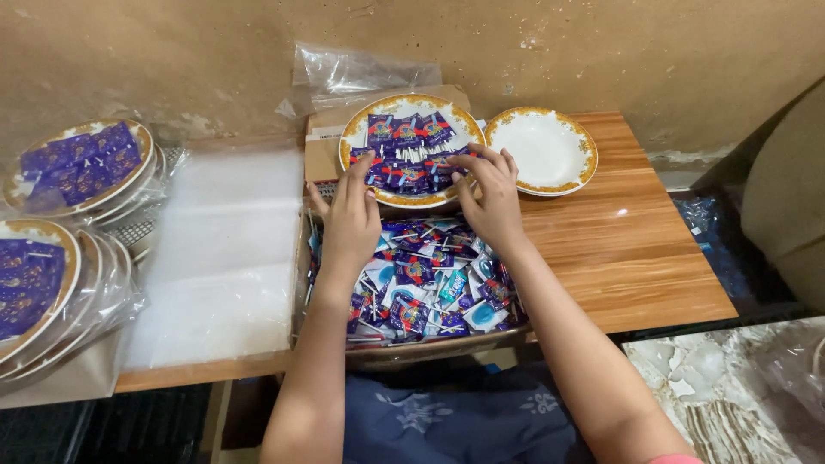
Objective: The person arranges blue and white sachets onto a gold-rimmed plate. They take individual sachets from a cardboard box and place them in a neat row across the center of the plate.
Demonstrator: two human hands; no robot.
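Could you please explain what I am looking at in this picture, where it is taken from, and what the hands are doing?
There is no machine here: a person works with two bare hands, and the one picture comes from a camera on that person's head, looking down. The left hand and the right hand both rest their fingers on the near edge of a gold-rimmed plate filled with purple lollipops. Neither hand clearly grips anything. Under the hands, a cardboard box holds a heap of loose lollipops. Beside the filled plate sits an empty plate on the wooden table. To the left lie clear plastic sheets and wrapped plates, already filled.
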